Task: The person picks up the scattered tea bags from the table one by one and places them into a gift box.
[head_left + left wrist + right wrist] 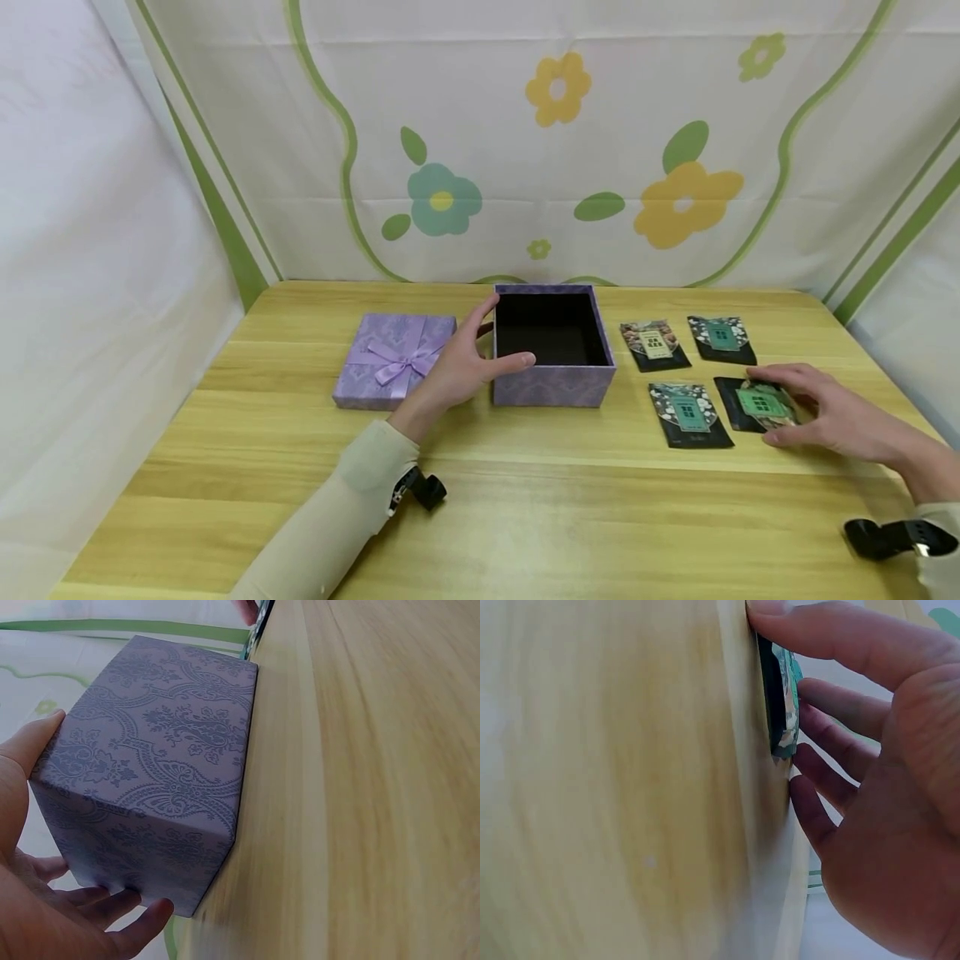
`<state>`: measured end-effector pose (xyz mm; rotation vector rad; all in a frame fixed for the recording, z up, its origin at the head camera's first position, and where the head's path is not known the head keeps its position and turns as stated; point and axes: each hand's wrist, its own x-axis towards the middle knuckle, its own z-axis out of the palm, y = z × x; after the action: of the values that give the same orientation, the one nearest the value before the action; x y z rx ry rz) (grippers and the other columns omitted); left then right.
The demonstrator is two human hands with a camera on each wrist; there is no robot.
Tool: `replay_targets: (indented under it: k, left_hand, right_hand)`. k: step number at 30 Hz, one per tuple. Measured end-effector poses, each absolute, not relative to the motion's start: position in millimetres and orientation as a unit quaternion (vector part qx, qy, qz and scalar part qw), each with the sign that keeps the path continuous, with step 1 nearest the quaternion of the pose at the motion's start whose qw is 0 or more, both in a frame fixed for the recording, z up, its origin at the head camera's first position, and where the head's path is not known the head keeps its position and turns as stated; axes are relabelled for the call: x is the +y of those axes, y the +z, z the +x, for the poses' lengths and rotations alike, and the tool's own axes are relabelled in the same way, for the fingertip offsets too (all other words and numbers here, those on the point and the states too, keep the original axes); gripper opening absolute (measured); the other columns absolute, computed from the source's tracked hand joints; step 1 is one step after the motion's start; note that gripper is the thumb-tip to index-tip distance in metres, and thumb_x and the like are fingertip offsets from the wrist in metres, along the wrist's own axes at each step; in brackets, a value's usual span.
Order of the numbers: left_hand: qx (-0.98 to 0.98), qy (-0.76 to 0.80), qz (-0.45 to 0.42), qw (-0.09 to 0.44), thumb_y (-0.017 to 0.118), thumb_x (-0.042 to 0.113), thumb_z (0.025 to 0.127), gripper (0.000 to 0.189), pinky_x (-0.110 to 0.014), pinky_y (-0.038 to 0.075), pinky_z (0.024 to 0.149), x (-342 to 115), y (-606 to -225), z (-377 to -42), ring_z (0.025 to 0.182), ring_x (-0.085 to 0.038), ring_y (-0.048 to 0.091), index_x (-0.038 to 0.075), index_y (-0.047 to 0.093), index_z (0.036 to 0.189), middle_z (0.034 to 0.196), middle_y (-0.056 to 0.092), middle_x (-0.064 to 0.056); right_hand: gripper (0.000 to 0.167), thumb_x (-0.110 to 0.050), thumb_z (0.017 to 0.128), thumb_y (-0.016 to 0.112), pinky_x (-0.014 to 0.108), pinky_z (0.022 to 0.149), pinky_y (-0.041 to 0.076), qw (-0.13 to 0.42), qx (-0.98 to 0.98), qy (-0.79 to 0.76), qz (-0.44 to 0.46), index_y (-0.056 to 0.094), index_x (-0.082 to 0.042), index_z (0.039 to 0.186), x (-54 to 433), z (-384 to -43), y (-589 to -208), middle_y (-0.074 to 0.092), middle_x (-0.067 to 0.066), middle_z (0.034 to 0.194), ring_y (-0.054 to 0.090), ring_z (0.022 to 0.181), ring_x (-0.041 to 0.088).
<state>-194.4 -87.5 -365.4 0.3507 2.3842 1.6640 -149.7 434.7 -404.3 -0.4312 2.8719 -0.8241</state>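
My left hand (pixel 461 358) is at the left side of an open purple patterned box (pixel 551 387) with a black inside. Its thumb lies over the front rim, and its spread fingers touch the left wall, as the left wrist view shows. At the right, my right hand (pixel 840 412) holds a black packet with a green label (pixel 763 406) by its edges, thumb on the near edge and fingers on the far one. The packet (pixel 784 701) is low at the tabletop; part of it is hidden by the hand.
A purple lid with a ribbon bow (pixel 367 362) lies left of the box. Between box and right hand are a packet with a cream label (pixel 656 345) and one with a teal label (pixel 688 415). Another teal-labelled packet (pixel 722 338) lies behind. A flowered cloth (pixel 510 150) hangs behind the table.
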Motion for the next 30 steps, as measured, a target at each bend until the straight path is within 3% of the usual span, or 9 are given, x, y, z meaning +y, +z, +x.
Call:
replay_targets:
  k: [3, 5, 7, 11, 14, 18, 21, 27, 30]
  left_hand:
    - [0.809, 0.565, 0.12, 0.105, 0.085, 0.052, 0.088, 0.104, -0.062, 0.039, 0.123, -88.0, -366.5, -194.4, 0.163, -0.027, 0.028, 0.046, 0.018, 0.168, 0.176, 0.018, 0.017]
    - [0.809, 0.565, 0.122, 0.106, 0.085, 0.052, 0.088, 0.104, -0.062, 0.039, 0.123, -88.1, -367.1, -194.4, 0.163, -0.027, 0.027, 0.046, 0.018, 0.168, 0.176, 0.017, 0.017]
    - [0.808, 0.566, 0.123, 0.107, 0.085, 0.052, 0.088, 0.104, -0.062, 0.038, 0.123, -88.3, -367.4, -194.4, 0.163, -0.026, 0.027, 0.046, 0.018, 0.168, 0.176, 0.017, 0.017]
    - [0.807, 0.567, 0.123, 0.108, 0.085, 0.052, 0.088, 0.105, -0.062, 0.038, 0.123, -88.2, -367.7, -194.5, 0.163, -0.025, 0.028, 0.047, 0.017, 0.168, 0.175, 0.017, 0.018]
    - [0.807, 0.568, 0.121, 0.108, 0.085, 0.052, 0.088, 0.105, -0.062, 0.038, 0.123, -88.2, -368.2, -194.5, 0.163, -0.025, 0.027, 0.048, 0.018, 0.168, 0.175, 0.017, 0.018]
    - [0.807, 0.567, 0.119, 0.109, 0.085, 0.053, 0.088, 0.105, -0.063, 0.038, 0.123, -88.2, -369.0, -194.6, 0.163, -0.025, 0.027, 0.048, 0.018, 0.168, 0.176, 0.016, 0.018]
    - [0.808, 0.567, 0.12, 0.109, 0.085, 0.053, 0.088, 0.105, -0.063, 0.037, 0.124, -88.1, -368.8, -194.1, 0.163, -0.026, 0.026, 0.047, 0.018, 0.168, 0.176, 0.016, 0.017]
    - [0.808, 0.566, 0.117, 0.109, 0.085, 0.053, 0.088, 0.104, -0.062, 0.038, 0.123, -88.1, -367.0, -193.1, 0.163, -0.025, 0.027, 0.048, 0.018, 0.168, 0.176, 0.017, 0.016]
    - [0.808, 0.567, 0.115, 0.109, 0.085, 0.053, 0.087, 0.105, -0.062, 0.038, 0.123, -88.5, -367.1, -193.4, 0.163, -0.025, 0.026, 0.048, 0.018, 0.167, 0.176, 0.017, 0.017]
  right_hand:
    - [0.095, -0.028, 0.082, 0.093, 0.042, 0.118, 0.033, 0.078, 0.95, -0.269, -0.135, 0.044, -0.011, 0.162, 434.2, -150.3, -402.1, 0.033, 0.03, 0.158, 0.033, 0.138, 0.049]
    - [0.095, -0.028, 0.082, 0.093, 0.069, 0.108, 0.032, 0.083, 0.95, -0.271, -0.133, 0.045, -0.009, 0.161, 433.8, -150.3, -401.4, 0.033, 0.032, 0.157, 0.031, 0.138, 0.056]
    - [0.094, -0.027, 0.081, 0.093, 0.078, 0.1, 0.03, 0.083, 0.949, -0.274, -0.133, 0.046, -0.007, 0.16, 433.7, -149.9, -401.4, 0.033, 0.033, 0.155, 0.03, 0.137, 0.059]
    - [0.091, -0.028, 0.081, 0.094, 0.076, 0.098, 0.03, 0.076, 0.951, -0.27, -0.134, 0.049, -0.008, 0.158, 434.9, -149.3, -402.9, 0.035, 0.032, 0.153, 0.032, 0.134, 0.056]
    - [0.088, -0.029, 0.08, 0.094, 0.069, 0.098, 0.033, 0.064, 0.954, -0.258, -0.137, 0.052, -0.011, 0.156, 436.3, -148.9, -404.8, 0.039, 0.029, 0.151, 0.036, 0.132, 0.047]
    - [0.082, -0.03, 0.08, 0.094, 0.044, 0.099, 0.033, 0.041, 0.958, -0.243, -0.144, 0.057, -0.017, 0.152, 439.1, -147.7, -407.6, 0.044, 0.023, 0.149, 0.035, 0.127, 0.006]
    - [0.078, -0.03, 0.08, 0.094, 0.03, 0.096, 0.028, 0.03, 0.958, -0.241, -0.15, 0.059, -0.02, 0.15, 440.5, -147.0, -408.6, 0.046, 0.021, 0.148, 0.026, 0.121, -0.015]
    - [0.075, -0.028, 0.081, 0.093, 0.044, 0.1, 0.032, 0.023, 0.957, -0.243, -0.156, 0.06, -0.02, 0.148, 438.5, -146.4, -407.4, 0.046, 0.02, 0.148, 0.025, 0.122, -0.016]
    - [0.072, -0.027, 0.082, 0.092, 0.028, 0.1, 0.032, 0.019, 0.956, -0.248, -0.159, 0.061, -0.019, 0.146, 438.4, -146.8, -407.2, 0.048, 0.019, 0.147, 0.025, 0.12, -0.02]
